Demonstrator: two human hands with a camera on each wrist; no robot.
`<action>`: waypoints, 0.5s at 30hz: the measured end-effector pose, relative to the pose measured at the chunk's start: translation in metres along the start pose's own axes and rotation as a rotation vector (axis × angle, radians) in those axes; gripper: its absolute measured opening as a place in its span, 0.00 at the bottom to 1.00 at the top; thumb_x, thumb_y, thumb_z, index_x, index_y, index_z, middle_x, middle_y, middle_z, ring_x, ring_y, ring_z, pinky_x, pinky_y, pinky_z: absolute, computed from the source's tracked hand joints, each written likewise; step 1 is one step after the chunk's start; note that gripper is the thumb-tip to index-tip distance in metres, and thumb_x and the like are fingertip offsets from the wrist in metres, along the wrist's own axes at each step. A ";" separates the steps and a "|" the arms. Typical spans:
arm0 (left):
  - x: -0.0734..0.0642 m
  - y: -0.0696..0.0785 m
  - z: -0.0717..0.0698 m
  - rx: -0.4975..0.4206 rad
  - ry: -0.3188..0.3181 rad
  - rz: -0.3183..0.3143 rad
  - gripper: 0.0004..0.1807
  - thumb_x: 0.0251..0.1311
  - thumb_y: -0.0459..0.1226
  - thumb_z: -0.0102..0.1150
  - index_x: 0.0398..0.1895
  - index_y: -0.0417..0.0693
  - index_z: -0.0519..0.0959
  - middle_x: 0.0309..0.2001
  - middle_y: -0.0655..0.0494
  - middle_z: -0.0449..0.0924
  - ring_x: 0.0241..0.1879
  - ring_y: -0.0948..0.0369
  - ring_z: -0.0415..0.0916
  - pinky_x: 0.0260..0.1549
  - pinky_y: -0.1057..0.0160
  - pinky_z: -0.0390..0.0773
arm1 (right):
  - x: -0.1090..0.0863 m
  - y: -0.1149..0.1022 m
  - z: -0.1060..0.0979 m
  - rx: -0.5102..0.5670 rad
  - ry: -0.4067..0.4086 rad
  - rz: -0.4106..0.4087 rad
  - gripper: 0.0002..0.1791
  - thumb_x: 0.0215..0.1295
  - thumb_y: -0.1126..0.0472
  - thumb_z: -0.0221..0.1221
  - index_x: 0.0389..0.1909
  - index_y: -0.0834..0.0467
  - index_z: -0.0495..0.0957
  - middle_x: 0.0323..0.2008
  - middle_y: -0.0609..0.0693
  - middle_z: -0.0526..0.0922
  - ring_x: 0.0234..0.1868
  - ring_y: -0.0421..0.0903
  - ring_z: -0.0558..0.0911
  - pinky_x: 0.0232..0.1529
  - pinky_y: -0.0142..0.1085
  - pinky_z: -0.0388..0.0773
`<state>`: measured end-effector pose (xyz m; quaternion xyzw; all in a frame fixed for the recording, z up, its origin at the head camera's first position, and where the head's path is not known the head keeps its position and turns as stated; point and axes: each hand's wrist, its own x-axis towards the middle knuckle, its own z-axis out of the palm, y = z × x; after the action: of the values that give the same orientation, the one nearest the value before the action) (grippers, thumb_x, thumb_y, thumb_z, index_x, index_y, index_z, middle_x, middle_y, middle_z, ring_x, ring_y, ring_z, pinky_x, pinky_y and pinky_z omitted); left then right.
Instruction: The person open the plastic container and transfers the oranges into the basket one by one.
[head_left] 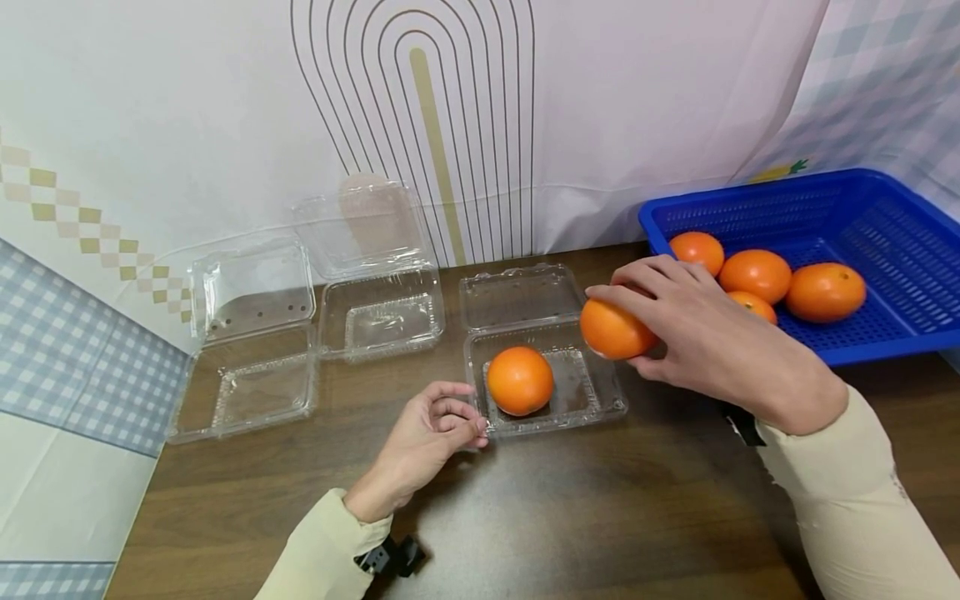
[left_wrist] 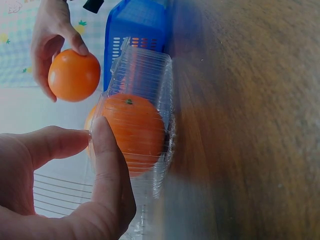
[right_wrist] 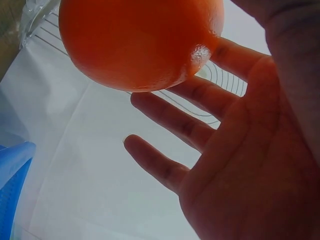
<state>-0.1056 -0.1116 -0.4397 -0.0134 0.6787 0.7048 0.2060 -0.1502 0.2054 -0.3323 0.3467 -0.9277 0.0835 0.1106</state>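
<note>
My right hand (head_left: pixel 686 325) grips an orange (head_left: pixel 617 328) between thumb and fingers, held up over the right side of an open clear plastic clamshell box (head_left: pixel 573 379). A second orange (head_left: pixel 520 381) sits in the left part of that box. At the box's front left corner my left hand (head_left: pixel 435 429) pinches the rim between thumb and fingertips, plainly seen in the left wrist view, where the boxed orange (left_wrist: pixel 131 132) shows through the clear wall. In the right wrist view the held orange (right_wrist: pixel 140 42) rests against the fingers, with the little finger free of it.
Two more open clear clamshell boxes (head_left: pixel 262 379) (head_left: pixel 381 312) stand to the left on the wooden table (head_left: pixel 525 517). At the right is a blue plastic basket (head_left: pixel 900 267) holding several oranges (head_left: pixel 825 292). A printed cloth (head_left: pixel 600 108) hangs behind the table.
</note>
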 end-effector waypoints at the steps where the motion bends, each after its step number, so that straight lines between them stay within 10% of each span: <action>1: 0.000 0.000 0.000 0.000 0.000 0.001 0.27 0.61 0.21 0.58 0.64 0.29 0.64 0.40 0.48 0.78 0.32 0.62 0.83 0.43 0.60 0.91 | 0.000 0.000 0.000 0.000 0.003 -0.001 0.44 0.41 0.60 0.79 0.65 0.52 0.75 0.57 0.51 0.78 0.63 0.56 0.72 0.66 0.54 0.68; 15: 0.001 0.000 0.000 0.012 -0.001 -0.004 0.28 0.61 0.21 0.60 0.64 0.29 0.64 0.40 0.48 0.79 0.32 0.61 0.83 0.43 0.59 0.91 | -0.005 0.002 -0.006 0.010 -0.014 0.039 0.44 0.42 0.60 0.80 0.65 0.52 0.75 0.58 0.51 0.77 0.62 0.55 0.71 0.67 0.54 0.67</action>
<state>-0.1061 -0.1118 -0.4403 -0.0130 0.6829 0.7001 0.2081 -0.1476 0.2113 -0.3283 0.3295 -0.9346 0.0880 0.1009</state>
